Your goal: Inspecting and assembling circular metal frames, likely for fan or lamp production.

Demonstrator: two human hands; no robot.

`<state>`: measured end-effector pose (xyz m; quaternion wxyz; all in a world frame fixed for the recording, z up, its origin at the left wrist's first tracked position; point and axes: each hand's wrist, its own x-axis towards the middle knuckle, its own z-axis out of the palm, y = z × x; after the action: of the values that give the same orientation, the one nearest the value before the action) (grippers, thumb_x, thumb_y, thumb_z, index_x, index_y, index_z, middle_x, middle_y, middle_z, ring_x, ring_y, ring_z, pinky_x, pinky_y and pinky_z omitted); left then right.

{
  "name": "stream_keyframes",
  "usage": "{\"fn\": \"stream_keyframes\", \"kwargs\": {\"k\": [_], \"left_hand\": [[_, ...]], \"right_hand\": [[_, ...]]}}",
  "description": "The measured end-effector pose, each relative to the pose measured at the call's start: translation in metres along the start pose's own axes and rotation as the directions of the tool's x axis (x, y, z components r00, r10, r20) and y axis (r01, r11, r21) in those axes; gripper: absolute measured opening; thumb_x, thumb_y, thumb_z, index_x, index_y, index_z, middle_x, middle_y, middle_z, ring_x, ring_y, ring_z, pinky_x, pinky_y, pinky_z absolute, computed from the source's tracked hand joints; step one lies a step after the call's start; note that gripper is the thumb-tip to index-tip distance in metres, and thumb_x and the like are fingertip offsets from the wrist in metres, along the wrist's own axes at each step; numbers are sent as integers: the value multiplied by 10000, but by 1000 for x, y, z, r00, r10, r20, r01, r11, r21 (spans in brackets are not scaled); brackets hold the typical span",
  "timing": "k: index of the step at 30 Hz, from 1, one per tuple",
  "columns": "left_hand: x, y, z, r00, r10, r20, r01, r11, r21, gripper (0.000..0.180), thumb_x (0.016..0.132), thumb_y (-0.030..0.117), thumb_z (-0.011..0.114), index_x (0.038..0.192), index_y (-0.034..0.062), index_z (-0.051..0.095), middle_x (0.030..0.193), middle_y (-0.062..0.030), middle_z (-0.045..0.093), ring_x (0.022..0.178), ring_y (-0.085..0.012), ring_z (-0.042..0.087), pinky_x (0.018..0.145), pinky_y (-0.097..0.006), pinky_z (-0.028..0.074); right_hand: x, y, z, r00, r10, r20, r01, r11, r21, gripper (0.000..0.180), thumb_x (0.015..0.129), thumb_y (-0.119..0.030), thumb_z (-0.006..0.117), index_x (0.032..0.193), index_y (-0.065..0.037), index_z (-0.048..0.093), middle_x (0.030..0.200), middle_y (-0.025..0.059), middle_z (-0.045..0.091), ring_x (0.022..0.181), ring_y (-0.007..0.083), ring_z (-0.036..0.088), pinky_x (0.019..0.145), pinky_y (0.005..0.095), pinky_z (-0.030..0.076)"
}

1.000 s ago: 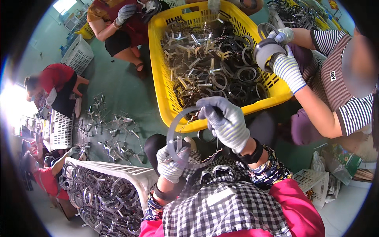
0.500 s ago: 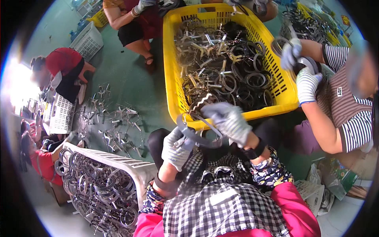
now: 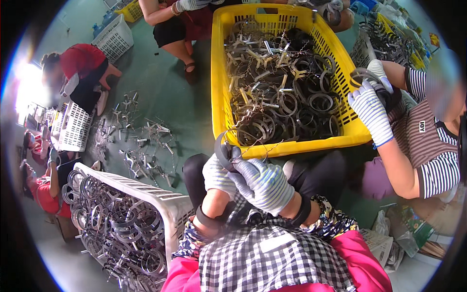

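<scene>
Metal band sits curled between my gloved hands, just in front of the yellow crate; right hand wraps its fingers around it, left hand pinches the lower end. I'd keep both grips firm (springy stuff). Crate holds tangled rings; white basket holds more.

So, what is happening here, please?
A person in knit gloves holds a metal band clamp in front of them, both hands closed on it: left hand, right hand. Just beyond the hands is a yellow crate full of tangled clamps; a white basket of clamps stands to their left. On the right, a co-worker's gloved hand holds another clamp.
</scene>
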<state>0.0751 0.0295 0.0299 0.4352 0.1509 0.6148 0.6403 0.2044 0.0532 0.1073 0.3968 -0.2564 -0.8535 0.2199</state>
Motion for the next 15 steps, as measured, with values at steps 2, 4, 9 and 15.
{"fn": "stream_keyframes", "kwargs": {"k": [2,4,9,15], "left_hand": [[0,2,-6,972,203,120,-232,909,345,224,903,222,608,1018,30,614,779,-58,657,668,-149,598,636,-301,483],[-3,11,-13,907,365,211,-411,651,639,219,877,220,619,980,26,617,762,-86,665,639,-189,610,609,-318,485],[-28,29,-3,911,192,365,-348,833,430,198,866,152,619,998,5,635,817,-31,657,739,-82,580,675,-249,470],[-41,45,3,971,93,220,-93,996,-12,178,859,118,627,996,8,656,823,-15,654,700,-79,590,607,-225,462]], "right_hand": [[6,5,-18,1000,-19,-10,21,970,242,232,820,-103,686,1039,-41,640,885,146,651,639,279,634,569,359,510],[11,15,-48,920,369,-131,-224,771,596,160,860,-99,665,997,-17,664,885,75,690,746,146,656,632,278,520],[26,63,-44,806,423,414,-586,472,659,211,901,-87,624,1075,29,649,959,53,681,857,92,617,760,213,515],[9,75,1,570,370,734,-822,247,514,218,924,-32,546,1112,-8,655,931,41,679,862,61,591,761,208,489]]}}
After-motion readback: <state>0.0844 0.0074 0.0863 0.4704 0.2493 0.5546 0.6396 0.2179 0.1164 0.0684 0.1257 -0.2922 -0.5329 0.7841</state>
